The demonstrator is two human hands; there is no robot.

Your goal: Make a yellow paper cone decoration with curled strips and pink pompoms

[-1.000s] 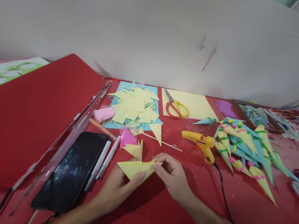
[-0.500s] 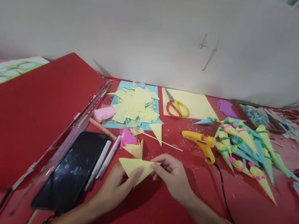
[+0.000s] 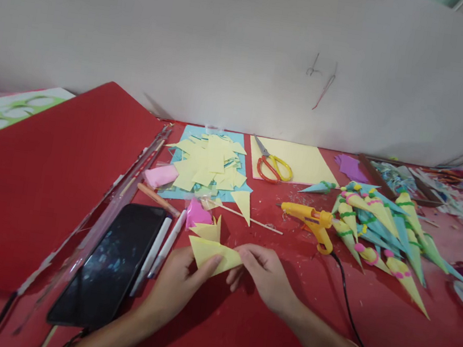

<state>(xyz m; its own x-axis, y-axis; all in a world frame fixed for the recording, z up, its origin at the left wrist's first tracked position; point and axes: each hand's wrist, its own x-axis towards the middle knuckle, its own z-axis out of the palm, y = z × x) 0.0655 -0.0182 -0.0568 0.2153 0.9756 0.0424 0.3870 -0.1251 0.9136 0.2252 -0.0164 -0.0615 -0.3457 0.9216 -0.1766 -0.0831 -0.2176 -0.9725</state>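
A yellow paper triangle [image 3: 214, 254] is held between both hands above the red table. My left hand [image 3: 183, 279] grips its left and lower part, the thumb lying on top of the sheet. At the right corner, my right hand [image 3: 263, 273] pinches the paper between thumb and fingers. Just beyond the held sheet lies another yellow paper piece [image 3: 208, 230], beside a bright pink packet [image 3: 199, 214]. Farther back, a heap of cut yellow paper [image 3: 209, 162] rests on a light blue sheet [image 3: 180, 194].
A black phone [image 3: 109, 265] and white markers [image 3: 167, 243] lie at the left. Scissors [image 3: 274, 169] rest on a yellow sheet [image 3: 307, 155]. A yellow glue gun [image 3: 313, 222] with a black cord lies right, beside piled paper cones [image 3: 379, 223].
The paper triangle has tilted, its right corner now lower and its bottom edge raised. My right hand has shifted slightly left with that corner.
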